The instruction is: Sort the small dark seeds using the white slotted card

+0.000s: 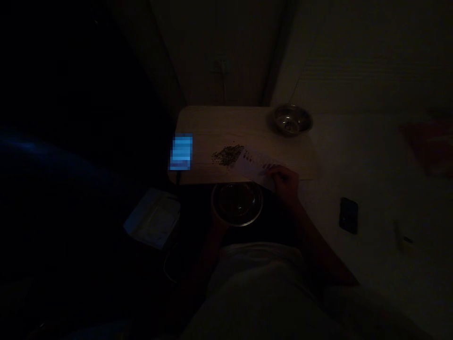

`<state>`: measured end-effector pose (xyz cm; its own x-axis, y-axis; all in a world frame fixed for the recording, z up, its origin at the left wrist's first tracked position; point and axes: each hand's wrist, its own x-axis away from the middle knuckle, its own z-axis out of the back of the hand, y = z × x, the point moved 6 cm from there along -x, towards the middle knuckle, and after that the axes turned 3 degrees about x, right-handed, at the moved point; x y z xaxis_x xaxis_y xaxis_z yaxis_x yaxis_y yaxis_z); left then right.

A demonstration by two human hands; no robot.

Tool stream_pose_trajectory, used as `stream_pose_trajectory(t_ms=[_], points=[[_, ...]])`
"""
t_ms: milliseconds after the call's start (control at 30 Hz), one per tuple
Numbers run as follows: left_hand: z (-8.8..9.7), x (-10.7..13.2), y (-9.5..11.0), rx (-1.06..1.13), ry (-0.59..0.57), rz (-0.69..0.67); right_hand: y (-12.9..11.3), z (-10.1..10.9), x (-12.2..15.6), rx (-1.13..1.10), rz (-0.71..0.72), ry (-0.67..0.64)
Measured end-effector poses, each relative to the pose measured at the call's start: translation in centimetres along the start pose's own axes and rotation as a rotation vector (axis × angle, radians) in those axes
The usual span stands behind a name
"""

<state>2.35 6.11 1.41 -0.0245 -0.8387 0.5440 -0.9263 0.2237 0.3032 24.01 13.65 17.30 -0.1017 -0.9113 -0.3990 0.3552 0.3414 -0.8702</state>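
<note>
The scene is very dark. My left hand (220,224) grips the rim of a round metal bowl (255,215), holding it just below the front edge of the wooden table (205,123). My right hand (285,179) is closed on the near right part of a pale printed sheet (251,165), which lies slanted over the tabletop. At the sheet's left end is a loose pile of small dark grains (224,156), partly touching or under it. The bowl's inside is too dark to make out.
A second metal bowl (302,123) stands at the table's back right with something small inside. A bright blurred screen (181,152) is at the left edge. A phone (348,215) lies on the pale surface at right. A light box-like object (154,217) sits lower left.
</note>
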Motion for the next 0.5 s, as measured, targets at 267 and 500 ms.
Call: stream_pose_trajectory(t_ms=[267,500], points=[[-0.14,0.42,-0.12,0.043,0.04,0.031,-0.08,0.17,-0.1,-0.002,0.01,0.018],[-0.04,0.16,-0.1,0.061,0.015,0.04,-0.03,-0.24,-0.06,0.028,-0.002,0.011]])
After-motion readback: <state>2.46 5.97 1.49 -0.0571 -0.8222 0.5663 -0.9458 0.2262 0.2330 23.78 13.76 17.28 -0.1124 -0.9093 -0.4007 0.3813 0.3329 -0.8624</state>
